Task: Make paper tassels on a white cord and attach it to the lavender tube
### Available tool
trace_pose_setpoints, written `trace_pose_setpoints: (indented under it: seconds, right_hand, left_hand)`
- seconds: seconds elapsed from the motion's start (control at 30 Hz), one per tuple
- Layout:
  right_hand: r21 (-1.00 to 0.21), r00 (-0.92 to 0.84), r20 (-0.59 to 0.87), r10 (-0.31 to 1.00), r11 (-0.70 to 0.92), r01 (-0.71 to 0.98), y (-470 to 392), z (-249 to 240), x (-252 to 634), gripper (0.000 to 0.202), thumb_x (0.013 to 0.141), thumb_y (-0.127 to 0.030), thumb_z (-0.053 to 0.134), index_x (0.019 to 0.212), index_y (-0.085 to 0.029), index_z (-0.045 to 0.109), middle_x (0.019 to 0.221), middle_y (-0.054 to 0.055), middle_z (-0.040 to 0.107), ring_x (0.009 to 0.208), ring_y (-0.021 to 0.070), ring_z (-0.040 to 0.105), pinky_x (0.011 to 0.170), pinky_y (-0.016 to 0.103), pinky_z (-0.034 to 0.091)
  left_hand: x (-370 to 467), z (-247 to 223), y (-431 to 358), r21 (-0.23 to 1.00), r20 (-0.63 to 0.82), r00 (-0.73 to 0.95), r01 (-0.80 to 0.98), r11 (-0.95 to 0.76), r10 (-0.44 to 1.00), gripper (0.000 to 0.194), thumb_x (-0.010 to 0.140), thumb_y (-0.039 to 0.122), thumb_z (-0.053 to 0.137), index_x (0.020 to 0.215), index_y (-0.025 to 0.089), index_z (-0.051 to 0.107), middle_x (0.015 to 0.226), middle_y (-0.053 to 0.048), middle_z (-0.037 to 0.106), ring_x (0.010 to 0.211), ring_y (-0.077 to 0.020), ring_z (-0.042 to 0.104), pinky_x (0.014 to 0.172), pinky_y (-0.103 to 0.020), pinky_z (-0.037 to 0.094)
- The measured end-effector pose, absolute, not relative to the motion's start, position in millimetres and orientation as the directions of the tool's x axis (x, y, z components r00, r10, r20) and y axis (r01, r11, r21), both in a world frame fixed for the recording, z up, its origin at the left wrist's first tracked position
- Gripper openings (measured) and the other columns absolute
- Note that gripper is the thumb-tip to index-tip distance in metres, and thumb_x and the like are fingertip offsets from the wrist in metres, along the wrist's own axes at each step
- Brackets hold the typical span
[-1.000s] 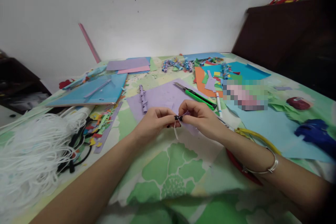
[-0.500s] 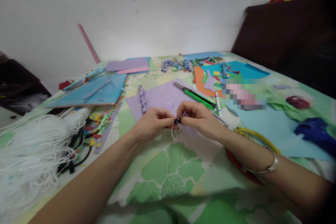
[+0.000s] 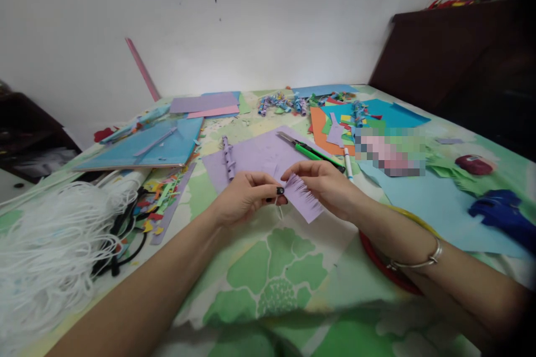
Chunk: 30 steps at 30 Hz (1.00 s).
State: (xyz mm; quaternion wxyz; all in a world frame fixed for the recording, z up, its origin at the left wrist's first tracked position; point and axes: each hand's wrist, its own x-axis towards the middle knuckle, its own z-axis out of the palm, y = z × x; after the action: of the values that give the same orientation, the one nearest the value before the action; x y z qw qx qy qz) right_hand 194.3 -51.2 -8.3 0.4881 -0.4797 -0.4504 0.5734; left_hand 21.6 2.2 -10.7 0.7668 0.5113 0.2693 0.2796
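Note:
My left hand (image 3: 240, 198) is closed in a pinch, thumb against fingers, at the near end of a fringed purple paper strip (image 3: 307, 206). A small loop of white string (image 3: 280, 212) hangs below those fingertips. My right hand (image 3: 329, 187) curls around the strip's upper side, fingers closed on it; its fingertips are partly hidden by the paper. The cut fringe fans toward my right palm. Beyond both hands, a purple sheet (image 3: 257, 150) lies flat, with a fringed purple paper roll (image 3: 228, 159) and a green box cutter (image 3: 312, 152) on it.
Scissors with yellow and red handles (image 3: 379, 256) lie under my right forearm. A white marker (image 3: 348, 163) is beyond my right hand. Bundled white string (image 3: 54, 240) fills the left side, near a blue folder (image 3: 146, 145). Several finished paper rolls (image 3: 299, 105) lie toward the wall.
The fringed purple strip has swung out into view below my right hand, which has turned and opened slightly around it. My left hand keeps its pinch in nearly the same place.

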Motion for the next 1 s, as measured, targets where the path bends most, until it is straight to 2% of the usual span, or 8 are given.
trace_pose_setpoints:
  seconds: [0.1,0.27,0.47,0.6,0.73,1.0]
  right_hand:
    - [-0.971,-0.195,-0.075,0.978,-0.116,-0.211,-53.0,-7.5,194.1,0.021,0.061,-0.011,0.067,0.082,-0.016,0.068,0.072,0.004,0.072,0.067,0.0166,0.069,0.062,0.027,0.052]
    - [-0.961,-0.229,-0.018,0.973,-0.080,-0.266,-53.7,-6.9,194.7,0.026,0.059,-0.003,0.065,0.082,-0.016,0.069,0.070,0.003,0.074,0.066,0.0166,0.071,0.060,0.026,0.054]
    - [-0.968,-0.245,0.053,0.968,-0.010,-0.250,-54.1,-7.8,195.2,0.016,0.063,-0.007,0.073,0.076,-0.016,0.069,0.071,0.001,0.071,0.066,0.0140,0.068,0.067,0.028,0.055]
    - [-0.963,-0.305,0.111,0.946,0.025,-0.270,-54.3,-8.6,196.4,0.012,0.071,-0.014,0.074,0.080,-0.016,0.066,0.073,0.002,0.071,0.069,0.0148,0.068,0.069,0.030,0.053]
    - [-0.960,-0.287,0.102,0.953,0.018,-0.281,-53.8,-8.9,196.3,0.014,0.068,-0.012,0.075,0.076,-0.016,0.063,0.070,0.000,0.069,0.065,0.0135,0.065,0.066,0.029,0.051]
    - [-0.952,-0.288,0.079,0.954,-0.013,-0.305,-54.2,-10.4,194.1,0.014,0.068,-0.011,0.074,0.074,-0.015,0.062,0.067,0.000,0.067,0.062,0.0133,0.065,0.066,0.029,0.051]
  left_hand:
    - [20.5,-9.0,1.4,0.920,-0.147,0.699,-0.163,0.355,0.700,0.012,0.057,0.016,0.080,0.058,0.010,0.070,0.055,-0.004,0.066,0.054,-0.0105,0.060,0.059,-0.022,0.044]
    - [19.4,-6.8,0.0,0.903,-0.158,0.736,-0.162,0.398,0.659,0.010,0.061,0.017,0.079,0.061,0.010,0.072,0.055,-0.005,0.066,0.055,-0.0101,0.059,0.058,-0.021,0.044]
    - [19.3,-5.9,-2.5,0.890,-0.216,0.750,-0.111,0.441,0.625,0.010,0.060,0.017,0.079,0.062,0.010,0.072,0.055,-0.004,0.065,0.053,-0.0102,0.058,0.055,-0.022,0.043]
    - [18.6,-7.2,-0.7,0.900,-0.213,0.765,-0.089,0.427,0.608,0.008,0.062,0.017,0.078,0.064,0.011,0.074,0.057,-0.005,0.067,0.054,-0.0107,0.059,0.057,-0.022,0.044]
    - [18.4,-9.0,-0.1,0.919,-0.174,0.777,-0.093,0.383,0.605,0.009,0.066,0.019,0.076,0.068,0.011,0.075,0.062,-0.007,0.069,0.060,-0.0112,0.061,0.061,-0.021,0.046]
    - [19.0,-12.5,-1.9,0.921,-0.177,0.755,-0.100,0.377,0.631,0.009,0.065,0.020,0.078,0.067,0.011,0.076,0.060,-0.007,0.069,0.059,-0.0117,0.062,0.062,-0.022,0.047]
